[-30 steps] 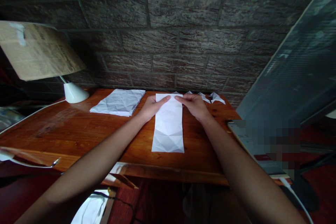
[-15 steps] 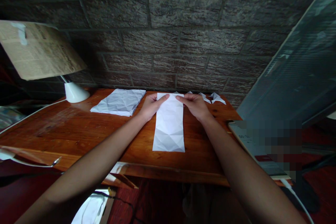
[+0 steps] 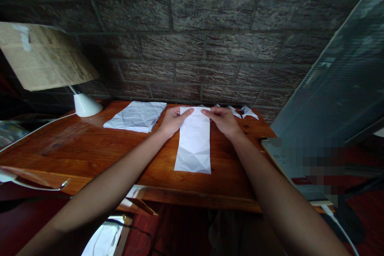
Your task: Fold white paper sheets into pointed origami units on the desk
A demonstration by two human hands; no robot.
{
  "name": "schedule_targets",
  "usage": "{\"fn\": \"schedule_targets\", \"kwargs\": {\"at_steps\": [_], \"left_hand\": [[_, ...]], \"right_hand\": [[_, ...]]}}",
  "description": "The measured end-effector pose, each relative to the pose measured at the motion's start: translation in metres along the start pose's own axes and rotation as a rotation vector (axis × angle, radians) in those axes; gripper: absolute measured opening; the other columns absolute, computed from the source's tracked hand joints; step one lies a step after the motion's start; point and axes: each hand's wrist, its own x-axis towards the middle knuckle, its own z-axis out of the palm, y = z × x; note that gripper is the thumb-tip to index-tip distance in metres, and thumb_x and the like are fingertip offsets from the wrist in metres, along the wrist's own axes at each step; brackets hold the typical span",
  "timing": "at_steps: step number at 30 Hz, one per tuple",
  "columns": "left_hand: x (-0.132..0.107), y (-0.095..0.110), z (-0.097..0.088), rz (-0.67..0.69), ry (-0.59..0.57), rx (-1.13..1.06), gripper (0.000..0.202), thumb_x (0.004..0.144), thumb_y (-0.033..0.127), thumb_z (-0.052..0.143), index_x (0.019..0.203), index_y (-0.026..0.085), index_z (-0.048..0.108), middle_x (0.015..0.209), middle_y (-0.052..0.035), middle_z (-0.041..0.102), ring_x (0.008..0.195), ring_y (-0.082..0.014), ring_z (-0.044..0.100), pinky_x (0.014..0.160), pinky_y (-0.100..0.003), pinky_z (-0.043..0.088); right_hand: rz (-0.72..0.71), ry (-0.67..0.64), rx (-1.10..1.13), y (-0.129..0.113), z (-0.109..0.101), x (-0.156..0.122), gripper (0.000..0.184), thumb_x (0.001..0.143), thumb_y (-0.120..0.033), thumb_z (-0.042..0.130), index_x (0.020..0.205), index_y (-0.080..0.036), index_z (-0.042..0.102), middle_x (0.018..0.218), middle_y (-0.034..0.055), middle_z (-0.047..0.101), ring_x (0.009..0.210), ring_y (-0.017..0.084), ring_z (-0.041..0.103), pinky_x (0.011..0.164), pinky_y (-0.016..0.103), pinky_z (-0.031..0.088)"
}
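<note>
A long strip of white creased paper (image 3: 194, 140) extends toward me over the wooden table, its near half crossed by diagonal fold lines. My left hand (image 3: 174, 121) pinches its far left corner, thumb on top. At the far right corner my right hand (image 3: 223, 120) grips the same paper, also with the thumb on top. The other fingers of both hands are mostly hidden behind the sheet. To the left of my left hand lies a stack of creased white sheets (image 3: 136, 116). Small folded paper pieces (image 3: 249, 113) stand beyond my right hand.
A lamp (image 3: 85, 105) with a paper-covered shade stands at the left. The wooden table (image 3: 75, 140) meets a brick wall (image 3: 186, 48) at the back. On the right sits a partly blurred screen device (image 3: 288, 164) with a white cable (image 3: 342, 224). A grey panel (image 3: 330, 68) leans behind it.
Almost nothing differs. The paper strip has shifted very slightly, while both hands keep the same grip at its far end.
</note>
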Motion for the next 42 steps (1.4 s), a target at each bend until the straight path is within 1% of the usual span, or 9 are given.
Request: {"fn": "schedule_targets", "kwargs": {"at_steps": [6,10,14,17,24,30,35,39,42], "left_hand": [[0.0,0.001,0.001,-0.029,0.008,-0.041,0.042,0.064,0.049,0.084,0.083,0.013,0.075,0.084,-0.0061,0.077,0.065,-0.0153,0.065,0.064,-0.026,0.05],[-0.002,0.002,0.003,-0.093,-0.015,-0.05,0.046,0.061,0.047,0.086,0.091,0.013,0.076,0.092,-0.0085,0.077,0.071,-0.0185,0.068,0.068,-0.03,0.052],[-0.004,0.002,0.006,-0.128,-0.045,-0.062,0.049,0.058,0.041,0.089,0.098,0.014,0.077,0.1,-0.0105,0.077,0.078,-0.0213,0.071,0.076,-0.033,0.055],[-0.005,0.002,0.008,-0.122,-0.04,-0.059,0.049,0.056,0.038,0.09,0.097,0.014,0.077,0.101,-0.0111,0.077,0.08,-0.0227,0.072,0.078,-0.035,0.055],[-0.006,0.005,0.009,-0.107,-0.007,-0.034,0.048,0.054,0.038,0.09,0.092,0.013,0.078,0.098,-0.0113,0.077,0.08,-0.024,0.072,0.077,-0.036,0.056],[-0.007,0.006,0.011,-0.112,-0.009,-0.034,0.047,0.054,0.04,0.09,0.092,0.013,0.078,0.098,-0.0108,0.078,0.081,-0.0243,0.072,0.078,-0.036,0.056],[-0.009,0.006,0.013,-0.121,-0.016,-0.057,0.049,0.056,0.039,0.09,0.095,0.013,0.077,0.1,-0.0108,0.077,0.084,-0.0244,0.072,0.082,-0.037,0.056],[-0.009,0.005,0.015,-0.108,-0.002,-0.065,0.049,0.053,0.037,0.091,0.094,0.014,0.077,0.102,-0.0102,0.077,0.089,-0.0261,0.073,0.085,-0.038,0.056],[-0.008,0.004,0.015,-0.089,0.011,-0.053,0.048,0.052,0.036,0.092,0.092,0.014,0.078,0.101,-0.0104,0.077,0.088,-0.0266,0.073,0.085,-0.039,0.056]], "right_hand": [[-0.017,0.006,-0.019,0.0,0.0,-0.001,0.045,0.064,-0.061,0.077,0.057,-0.019,0.062,0.058,-0.0021,0.056,0.059,0.012,0.046,0.059,0.028,0.036],[-0.034,0.019,-0.029,0.001,0.0,0.0,0.045,0.064,-0.061,0.077,0.057,-0.019,0.062,0.057,-0.0018,0.056,0.06,0.013,0.048,0.057,0.027,0.036],[-0.032,0.021,-0.029,-0.001,0.001,-0.001,0.046,0.065,-0.062,0.077,0.056,-0.019,0.061,0.057,-0.002,0.055,0.059,0.013,0.046,0.057,0.027,0.035],[-0.028,0.02,-0.02,-0.003,0.001,-0.002,0.047,0.064,-0.062,0.077,0.056,-0.019,0.061,0.058,-0.0021,0.055,0.058,0.012,0.045,0.058,0.027,0.035],[-0.017,0.019,-0.014,-0.004,0.002,-0.003,0.049,0.063,-0.065,0.076,0.058,-0.019,0.062,0.06,-0.0015,0.057,0.06,0.012,0.046,0.06,0.028,0.037],[-0.039,0.035,-0.032,-0.003,0.002,-0.003,0.049,0.065,-0.064,0.075,0.056,-0.018,0.059,0.057,-0.0031,0.05,0.058,0.011,0.04,0.058,0.028,0.033],[-0.065,0.041,-0.02,-0.003,0.002,-0.003,0.048,0.066,-0.062,0.076,0.055,-0.018,0.057,0.056,-0.004,0.047,0.058,0.01,0.038,0.057,0.027,0.03],[-0.069,0.044,-0.035,-0.004,0.002,-0.003,0.051,0.065,-0.063,0.076,0.053,-0.019,0.054,0.056,-0.0042,0.044,0.057,0.01,0.035,0.055,0.027,0.029],[-0.073,0.046,-0.041,-0.005,0.003,-0.003,0.052,0.064,-0.064,0.076,0.052,-0.019,0.052,0.056,-0.0043,0.043,0.057,0.01,0.033,0.055,0.027,0.028]]}}
